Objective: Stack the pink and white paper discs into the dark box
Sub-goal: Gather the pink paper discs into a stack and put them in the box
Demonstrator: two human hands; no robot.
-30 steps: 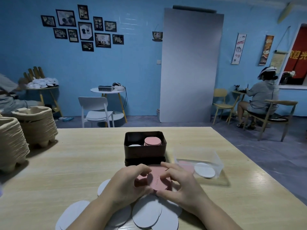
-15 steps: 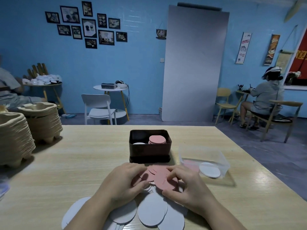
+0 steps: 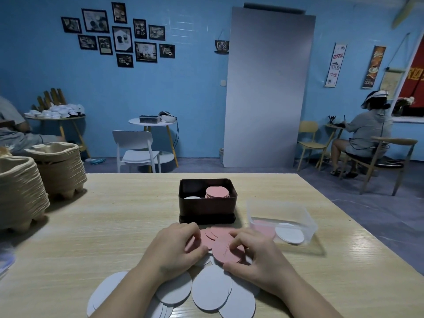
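**Loose pink discs gripped just in front of the box**

The dark box (image 3: 206,210) holds a pink stack (image 3: 217,192) on its right side and a white disc (image 3: 192,197) low on its left. Beside it, a clear tub (image 3: 307,216) holds a second white disc (image 3: 289,232) and a pale pink disc (image 3: 263,228). On the table (image 3: 114,214), loose pink discs (image 3: 226,247) lie fanned, with the left hand (image 3: 174,251) and right hand (image 3: 261,255) both curling their fingers onto them. More white discs (image 3: 211,288) spread beneath the wrists.
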